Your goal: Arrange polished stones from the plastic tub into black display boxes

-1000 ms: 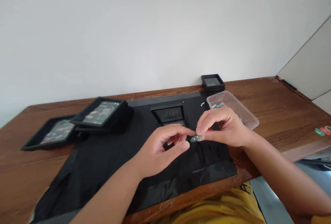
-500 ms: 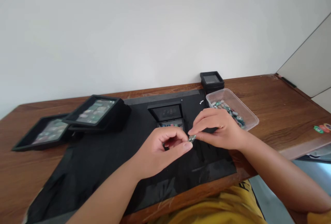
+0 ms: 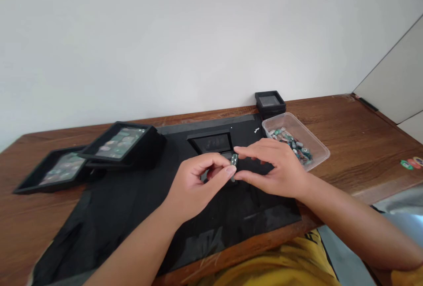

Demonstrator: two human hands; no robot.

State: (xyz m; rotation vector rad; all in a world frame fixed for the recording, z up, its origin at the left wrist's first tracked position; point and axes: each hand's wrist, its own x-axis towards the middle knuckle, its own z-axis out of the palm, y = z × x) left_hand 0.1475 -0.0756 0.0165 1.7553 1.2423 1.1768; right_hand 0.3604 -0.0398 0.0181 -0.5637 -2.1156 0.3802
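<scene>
Over to my left hand (image 3: 191, 189) came the green stone (image 3: 234, 159), pinched there between finger and thumb. My right hand (image 3: 280, 167), its finger and thumb spread apart, is just beside the stone.

A plain, pale wall fills the frame's upper half, evenly lit (image 3: 165, 35). At upper right a whitish panel (image 3: 396, 74) meets it at an angle. Below, a brown wood-grain table (image 3: 357, 131) runs from left edge to right edge.
</scene>
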